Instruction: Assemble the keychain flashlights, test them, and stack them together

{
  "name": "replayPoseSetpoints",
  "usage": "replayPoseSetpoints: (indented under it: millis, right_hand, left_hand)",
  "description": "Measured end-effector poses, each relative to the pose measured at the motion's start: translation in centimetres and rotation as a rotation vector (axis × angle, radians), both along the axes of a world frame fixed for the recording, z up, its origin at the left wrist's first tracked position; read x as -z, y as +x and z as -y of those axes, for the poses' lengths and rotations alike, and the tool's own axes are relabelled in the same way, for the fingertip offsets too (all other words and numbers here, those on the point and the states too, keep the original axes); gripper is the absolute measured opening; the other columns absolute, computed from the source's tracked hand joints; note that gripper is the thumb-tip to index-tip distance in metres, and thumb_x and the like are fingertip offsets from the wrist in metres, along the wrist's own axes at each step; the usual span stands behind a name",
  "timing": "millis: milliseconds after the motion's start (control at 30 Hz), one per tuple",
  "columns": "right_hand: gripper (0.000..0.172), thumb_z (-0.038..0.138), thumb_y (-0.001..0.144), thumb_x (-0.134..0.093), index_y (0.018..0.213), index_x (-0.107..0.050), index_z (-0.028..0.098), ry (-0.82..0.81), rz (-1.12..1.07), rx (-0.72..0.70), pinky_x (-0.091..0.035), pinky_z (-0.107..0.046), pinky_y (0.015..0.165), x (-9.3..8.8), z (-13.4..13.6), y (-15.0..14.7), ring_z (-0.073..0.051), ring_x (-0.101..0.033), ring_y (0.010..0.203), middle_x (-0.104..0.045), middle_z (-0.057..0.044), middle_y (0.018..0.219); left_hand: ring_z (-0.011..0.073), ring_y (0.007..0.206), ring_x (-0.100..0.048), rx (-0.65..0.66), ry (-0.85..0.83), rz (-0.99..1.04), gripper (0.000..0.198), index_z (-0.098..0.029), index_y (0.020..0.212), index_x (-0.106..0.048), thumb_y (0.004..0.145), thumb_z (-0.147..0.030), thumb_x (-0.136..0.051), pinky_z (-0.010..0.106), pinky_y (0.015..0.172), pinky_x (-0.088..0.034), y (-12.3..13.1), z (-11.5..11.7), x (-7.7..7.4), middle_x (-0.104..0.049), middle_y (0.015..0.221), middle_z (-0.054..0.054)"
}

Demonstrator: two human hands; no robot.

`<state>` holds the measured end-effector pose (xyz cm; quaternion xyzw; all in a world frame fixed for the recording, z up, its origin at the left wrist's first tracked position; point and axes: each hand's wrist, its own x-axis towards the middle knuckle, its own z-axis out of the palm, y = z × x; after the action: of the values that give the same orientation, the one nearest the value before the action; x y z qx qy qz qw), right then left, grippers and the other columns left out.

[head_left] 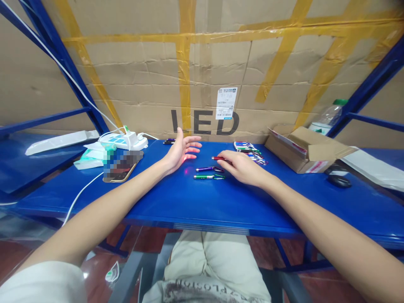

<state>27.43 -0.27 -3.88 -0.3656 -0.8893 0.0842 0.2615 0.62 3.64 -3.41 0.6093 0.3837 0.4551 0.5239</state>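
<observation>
My right hand [241, 167] is closed around a slim red laser pointer [217, 158], its silver tip pointing left. Opposite it, my left hand [181, 153] is raised above the table with fingers spread and palm turned to the right, holding nothing. Red light falls on its lower fingers and on the tabletop beneath. Between the hands lie a purple pointer [206, 169] and a green pointer [205, 177], both with carabiner clips at their right ends. Several more pointers [244, 147] in mixed colours lie in a group behind my right hand.
Dark pens or pointers [169, 141] lie behind my left hand. Left on the blue table [176, 206] are a phone [126, 168], a tissue pack [91, 155] and a power strip [135, 141]. Right are an open carton [303, 149], a mouse [339, 181] and a bottle [331, 113].
</observation>
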Motion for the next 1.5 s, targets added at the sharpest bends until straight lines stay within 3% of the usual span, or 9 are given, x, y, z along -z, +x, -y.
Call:
replayPoseSetpoints:
  millis: [233,467,700,867,1200,1400,1500]
  right_hand:
    - [0.034,0.043,0.113,-0.046,0.113,-0.072,0.021,-0.08,-0.038,0.063,-0.051,-0.04,0.084,0.2,-0.3,0.1,-0.028,-0.071,0.094,-0.079,-0.01,0.107]
    - [0.033,0.045,0.113,-0.047,0.116,-0.073,0.023,-0.09,-0.09,0.009,-0.053,-0.041,0.089,0.1,-0.5,0.2,-0.029,-0.073,0.102,-0.08,-0.01,0.116]
    - [0.035,0.048,0.112,-0.048,0.113,-0.072,0.023,-0.112,-0.099,0.043,-0.053,-0.041,0.086,0.2,-0.5,0.3,-0.028,-0.072,0.096,-0.081,-0.008,0.107]
    - [0.034,0.046,0.112,-0.048,0.113,-0.074,0.023,-0.122,-0.109,0.029,-0.053,-0.041,0.088,-0.1,-0.3,0.2,-0.029,-0.072,0.102,-0.081,-0.009,0.115]
    - [0.033,0.047,0.111,-0.05,0.114,-0.074,0.024,-0.146,-0.119,0.015,-0.055,-0.042,0.089,-0.1,-0.2,0.1,-0.029,-0.073,0.1,-0.082,-0.008,0.114]
    - [0.034,0.047,0.111,-0.05,0.107,-0.073,0.023,-0.162,-0.104,0.044,-0.053,-0.04,0.084,-0.1,-0.2,0.0,-0.028,-0.072,0.091,-0.081,-0.007,0.101]
    - [0.034,0.046,0.111,-0.049,0.111,-0.073,0.023,-0.157,-0.104,0.007,-0.053,-0.04,0.086,-0.1,-0.1,0.0,-0.028,-0.072,0.095,-0.081,-0.008,0.107]
  left_hand:
    - [0.0327,0.124,-0.071,0.072,-0.05,0.031,0.1,-0.018,0.138,-0.069,0.097,-0.094,-0.017,0.039,0.091,-0.063,-0.6,-0.7,0.4,-0.073,0.138,0.019]
    - [0.038,0.134,-0.068,0.184,-0.112,0.116,0.102,-0.017,0.143,-0.067,0.096,-0.095,-0.022,0.047,0.098,-0.063,-0.9,-0.5,-0.4,-0.07,0.147,0.022]
    - [0.0387,0.142,-0.064,0.298,-0.105,0.098,0.103,-0.018,0.15,-0.064,0.095,-0.095,-0.021,0.05,0.106,-0.059,-1.1,-0.2,-1.0,-0.065,0.155,0.021]
    - [0.0395,0.142,-0.064,0.297,-0.117,0.104,0.104,-0.018,0.152,-0.062,0.096,-0.094,-0.021,0.051,0.106,-0.058,-1.1,-0.2,-1.0,-0.064,0.156,0.023]
    - [0.0395,0.141,-0.065,0.294,-0.127,0.092,0.105,-0.018,0.152,-0.062,0.095,-0.095,-0.017,0.051,0.105,-0.059,-0.8,0.1,-1.0,-0.065,0.155,0.022]
    - [0.0381,0.139,-0.066,0.316,-0.145,0.125,0.102,-0.02,0.151,-0.063,0.096,-0.094,-0.019,0.049,0.105,-0.059,-0.8,0.2,-0.8,-0.067,0.153,0.02]
    - [0.0383,0.137,-0.067,0.307,-0.156,0.119,0.103,-0.018,0.152,-0.062,0.096,-0.094,-0.02,0.049,0.104,-0.06,-0.5,0.4,-0.8,-0.067,0.153,0.021]
